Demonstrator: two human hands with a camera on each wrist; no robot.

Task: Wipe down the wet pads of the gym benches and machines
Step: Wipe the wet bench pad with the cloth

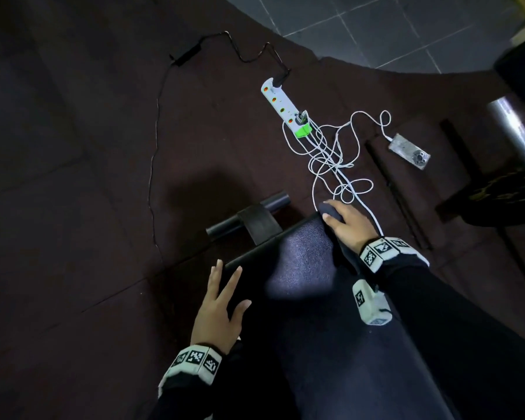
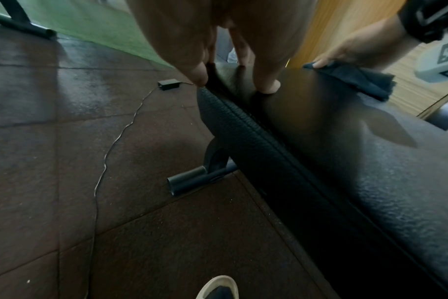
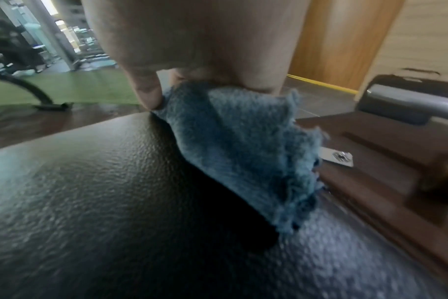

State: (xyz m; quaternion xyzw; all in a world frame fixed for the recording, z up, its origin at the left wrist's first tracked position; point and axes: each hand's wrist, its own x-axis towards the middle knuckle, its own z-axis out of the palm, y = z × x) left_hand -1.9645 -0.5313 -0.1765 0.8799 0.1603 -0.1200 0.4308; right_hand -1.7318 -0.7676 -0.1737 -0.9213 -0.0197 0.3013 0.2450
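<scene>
The black bench pad runs away from me, its grain glistening in the right wrist view. My right hand is at the pad's far right corner and grips a blue-grey cloth, which it holds down against the pad. From the right wrist, thumb and fingers pinch the cloth, which hangs over the pad's right edge. My left hand rests on the pad's left edge with straight, spread fingers and holds nothing. The left wrist view has the cloth under the right hand.
On the dark rubber floor beyond the bench lie a white power strip, tangled white cables, a phone and a black adapter with its thin cord. The bench's foot bar sticks out left. My shoe stands beside the bench.
</scene>
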